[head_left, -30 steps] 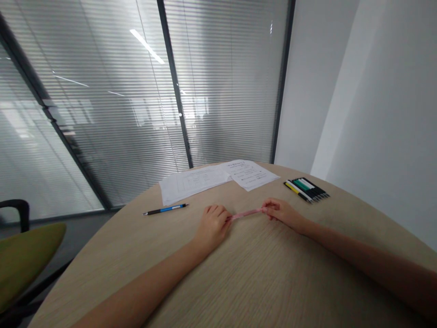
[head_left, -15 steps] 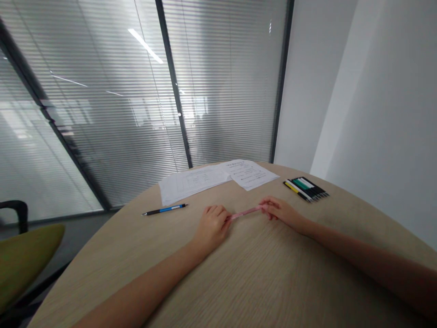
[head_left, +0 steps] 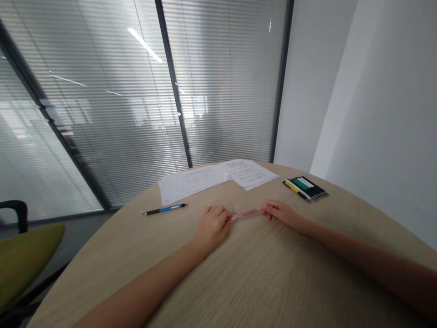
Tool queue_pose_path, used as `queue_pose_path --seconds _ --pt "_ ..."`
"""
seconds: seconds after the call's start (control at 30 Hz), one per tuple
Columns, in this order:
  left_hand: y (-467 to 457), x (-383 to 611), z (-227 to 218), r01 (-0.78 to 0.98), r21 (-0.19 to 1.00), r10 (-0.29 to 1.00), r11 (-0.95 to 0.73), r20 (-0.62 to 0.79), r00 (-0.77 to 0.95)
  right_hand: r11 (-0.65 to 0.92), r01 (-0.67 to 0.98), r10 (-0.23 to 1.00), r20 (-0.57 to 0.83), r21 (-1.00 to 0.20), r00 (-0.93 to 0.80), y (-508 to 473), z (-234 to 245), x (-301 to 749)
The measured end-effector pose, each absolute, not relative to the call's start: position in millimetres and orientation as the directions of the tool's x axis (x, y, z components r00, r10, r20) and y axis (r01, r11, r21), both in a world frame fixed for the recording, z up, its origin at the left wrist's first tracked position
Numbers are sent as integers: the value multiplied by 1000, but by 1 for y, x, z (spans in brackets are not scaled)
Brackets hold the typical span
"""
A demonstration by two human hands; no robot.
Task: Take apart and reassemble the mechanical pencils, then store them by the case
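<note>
A slim pink pen (head_left: 246, 213) spans the gap between my two hands, just above the wooden table, tilted slightly up toward the right. Its left end is pinched in my left hand (head_left: 214, 222), which rests on the tabletop with the fingers curled. At the other end, my right hand (head_left: 279, 212) has thumb and fingers closed around the tip, so that end is hidden. Left of my left hand lies a blue and black pen (head_left: 165, 209).
Two printed paper sheets (head_left: 194, 182) lie toward the far edge of the round table (head_left: 266, 282). A row of several pens (head_left: 305, 188), black, white, green and yellow, sits at the right. A green chair (head_left: 29, 259) stands at left; glass with blinds is behind.
The fingers of my right hand have closed in more around the right end of the pink pen. My left hand and the other things stay in place.
</note>
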State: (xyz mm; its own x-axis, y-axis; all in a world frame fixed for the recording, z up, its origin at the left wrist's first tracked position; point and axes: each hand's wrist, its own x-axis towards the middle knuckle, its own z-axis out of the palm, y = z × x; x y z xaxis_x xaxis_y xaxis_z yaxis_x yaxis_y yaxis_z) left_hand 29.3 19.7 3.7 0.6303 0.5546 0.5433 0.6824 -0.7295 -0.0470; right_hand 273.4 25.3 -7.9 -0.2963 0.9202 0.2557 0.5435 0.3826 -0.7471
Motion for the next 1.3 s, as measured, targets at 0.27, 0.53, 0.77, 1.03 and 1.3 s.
queue_pose_path --seconds 0.27,0.53,0.77,1.03,1.3 --pt "21 29 3 687 -33 571 -726 528 628 318 395 936 221 -862 -273 25 -10 270" --pt "20 30 3 692 -44 568 -721 534 626 342 571 936 214 -746 -280 29 -11 275" --pt "19 30 5 696 -47 575 -716 525 627 309 382 938 212 -871 -275 27 -10 271" --pt "18 30 5 687 -45 566 -725 529 632 329 434 932 216 -839 -290 26 -9 272" --pt "21 29 2 680 -62 552 -731 532 642 360 561 927 214 -746 -310 25 -5 273"
